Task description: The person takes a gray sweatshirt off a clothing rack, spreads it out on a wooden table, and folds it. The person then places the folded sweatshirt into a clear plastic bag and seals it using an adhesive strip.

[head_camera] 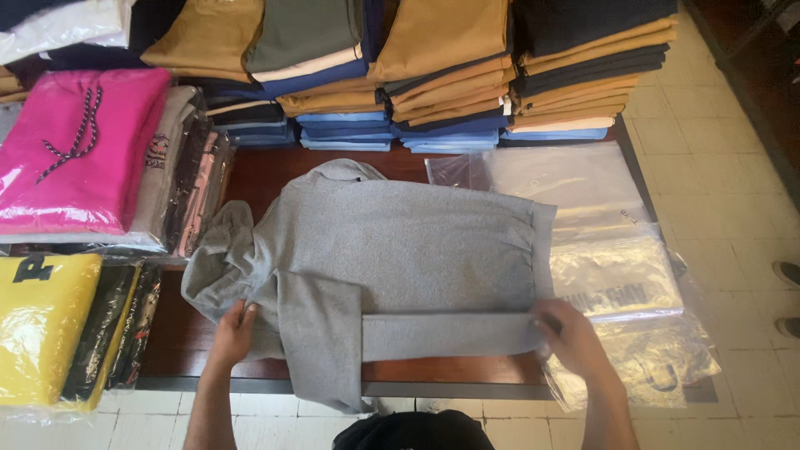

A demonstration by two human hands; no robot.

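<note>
Grey hoodie (400, 250) flat mid-worktop (467, 371). Left hand (233, 329) pinches its near shoulder; right hand (567, 333) pinches the hem corner. Clear bags (617, 250) right; bagged pink (75, 150) and yellow (37, 325) garments left. Folded stacks (450, 75) behind.

A hoodie (392, 250) lies in the middle of the worktop (275, 171). Plastic bags (608, 258) lie to its right, bagged clothes (79, 158) to its left, folded stacks (433, 75) behind.

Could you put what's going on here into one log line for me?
left hand: on grey hoodie near hood | right hand: gripping folded hem edge | hoodie: flat on table | clear bags: beside right hand
</note>
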